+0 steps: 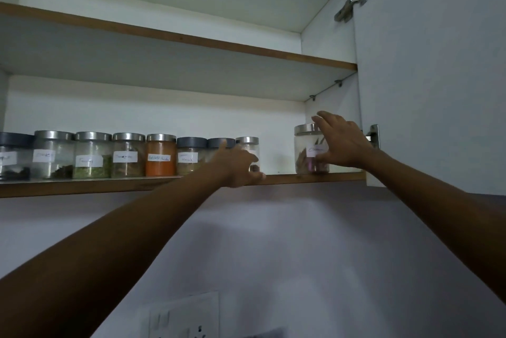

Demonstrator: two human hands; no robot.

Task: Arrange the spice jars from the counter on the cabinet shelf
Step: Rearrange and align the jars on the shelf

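Lower wood-edged cabinet shelf (109, 187) carries a row of labelled clear glass spice jars; from left: dark-lidded jar (13, 155), three steel-lidded jars, the jar of orange powder (161, 155), two grey-lidded jars. Left arm reaches up and forward, forearm rising from lower left; left hand (238, 163) sits at the shelf's front edge, fingers curled against the small steel-lidded jar (250, 151) at the row's right end; full grasp cannot be told. A gap follows. Right arm extends from lower right; right hand (339, 143), fingers spread, clasps the steel-lidded glass jar with a white label (308, 150) standing apart near the open white cabinet door (438, 63).
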